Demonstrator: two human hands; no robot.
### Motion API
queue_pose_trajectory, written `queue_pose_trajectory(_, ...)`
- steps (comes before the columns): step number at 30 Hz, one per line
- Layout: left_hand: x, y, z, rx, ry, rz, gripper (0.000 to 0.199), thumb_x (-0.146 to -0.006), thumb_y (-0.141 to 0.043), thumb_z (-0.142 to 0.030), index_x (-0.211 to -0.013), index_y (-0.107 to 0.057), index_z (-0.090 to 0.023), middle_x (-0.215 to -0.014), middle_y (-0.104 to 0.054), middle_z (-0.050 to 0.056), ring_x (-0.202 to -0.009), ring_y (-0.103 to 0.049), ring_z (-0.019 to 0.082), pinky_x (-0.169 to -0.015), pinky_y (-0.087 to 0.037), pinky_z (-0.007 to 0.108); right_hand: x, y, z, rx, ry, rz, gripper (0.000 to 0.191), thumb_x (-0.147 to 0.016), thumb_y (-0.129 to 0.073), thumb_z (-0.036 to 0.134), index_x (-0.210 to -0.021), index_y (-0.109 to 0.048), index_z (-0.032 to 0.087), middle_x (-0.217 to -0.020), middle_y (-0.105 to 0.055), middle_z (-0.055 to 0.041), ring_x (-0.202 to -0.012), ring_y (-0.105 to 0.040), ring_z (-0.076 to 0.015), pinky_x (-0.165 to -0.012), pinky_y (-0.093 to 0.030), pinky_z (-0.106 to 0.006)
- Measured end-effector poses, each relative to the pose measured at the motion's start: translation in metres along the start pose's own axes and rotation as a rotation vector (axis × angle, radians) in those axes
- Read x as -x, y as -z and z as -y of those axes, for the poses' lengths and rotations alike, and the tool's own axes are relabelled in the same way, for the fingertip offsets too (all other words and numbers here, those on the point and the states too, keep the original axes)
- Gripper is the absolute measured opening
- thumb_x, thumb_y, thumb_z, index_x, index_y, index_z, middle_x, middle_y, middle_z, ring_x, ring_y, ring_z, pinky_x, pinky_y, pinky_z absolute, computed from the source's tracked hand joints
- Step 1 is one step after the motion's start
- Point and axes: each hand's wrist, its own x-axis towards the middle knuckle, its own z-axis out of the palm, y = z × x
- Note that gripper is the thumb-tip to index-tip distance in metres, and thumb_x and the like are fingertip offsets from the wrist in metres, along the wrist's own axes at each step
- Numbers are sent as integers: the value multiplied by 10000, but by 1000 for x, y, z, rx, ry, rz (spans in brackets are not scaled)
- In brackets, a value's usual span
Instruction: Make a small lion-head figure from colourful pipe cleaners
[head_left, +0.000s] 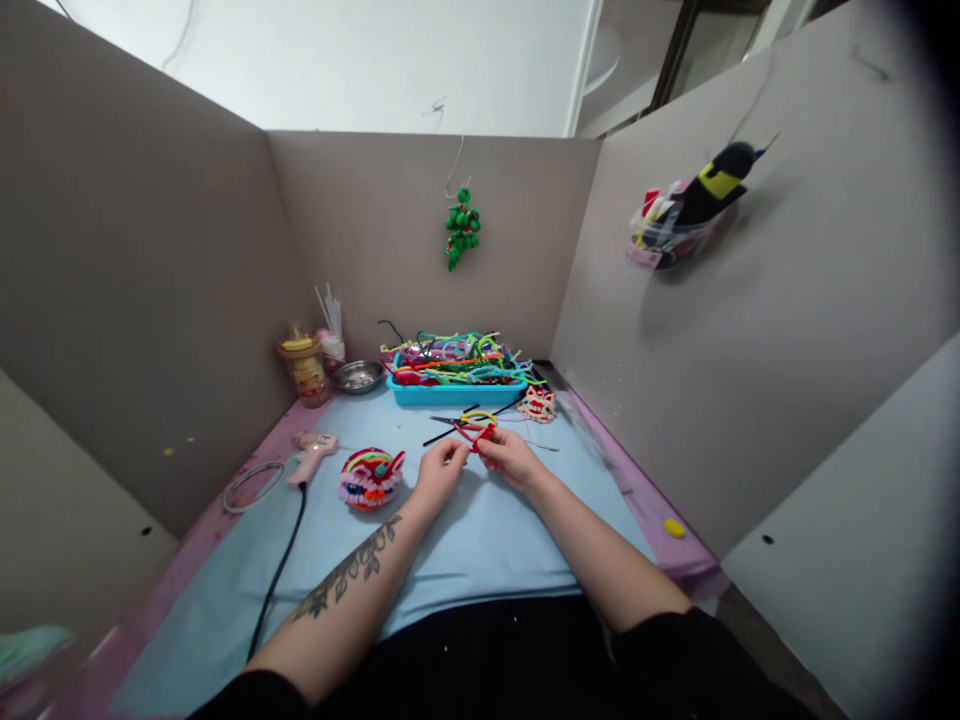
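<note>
- The right hand (510,460) has thumb and fingers closed in a narrow grip on a small red chenille piece (485,435), held just above the table (495,550), in front of the wearer.
- The left hand (441,470) is pinched narrow at the piece's left edge and appears to hold it too; the exact contact between the fingertips is too small to make out.
- The piece looks very light, fuzzy and bendable, likely a soft pile over thin wire: it should not slip easily, but a hard squeeze could flatten the pile or kink the shape.
- The best hold is probably a light fingertip pinch on the denser red part, with the other hand steadying an edge; the thin strands would bend if pulled.
- Yellow-handled scissors (445,420) lie just beyond the hands, with a black stem (441,437) beside them.
- A rounded multicoloured chenille lion head (370,480) sits left of the left hand. It looks light but crushable, so it is better cupped around its sides than lifted by an ear.
- Farther left lies a pink glue gun (313,452); whether it is hot cannot be seen.
- A blue basket (459,395) heaped with coloured chenille stems (457,362) stands at the back.
</note>
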Motion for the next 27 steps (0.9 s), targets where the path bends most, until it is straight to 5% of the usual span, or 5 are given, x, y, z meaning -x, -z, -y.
queue_pose_trajectory(6, 3, -1, 0, 298, 308, 230, 340, -675, -744, -456, -625, -586, -159, -544, -513, -18, -457, -430, 75, -438, -334, 190, 0, 0, -2, 35, 30, 32, 347, -609, -816, 432, -740, -620, 178, -535, -534, 53, -455, -407, -79, -460, -291, -229)
queue_pose_trajectory(13, 3, 3, -3, 621, 655, 332, 194, -701, -778, -216, -718, -605, -130, -630, -529, -3, -488, -458, 39, -412, -333, 128, -1, -3, -7, -36, 11, 63, 386, -599, -834, 440, -768, -616, 171, -617, -592, 32, -461, -429, -68, -458, -285, -217)
queue_pose_trajectory(23, 2, 6, -17, 704, 733, 295, 187, -867, -644, -288, -782, -608, -125, -683, -570, 22, -469, -497, 30, -382, -378, 93, -4, -6, -10, -156, 12, -12, 469, -515, -876, 472, -789, -617, 193, -641, -608, 29, -513, -501, -101, -489, -359, -228)
queue_pose_trajectory(27, 27, 14, -34, 638, 764, 331, 268, -873, -626, -369, -972, -620, -121, -846, -660, 78, -536, -572, 60, -391, -377, 115, -3, 0, -8, -216, 5, -62, 430, -510, -885, 421, -774, -635, 192, -569, -559, 57, -468, -429, -74, -479, -323, -219)
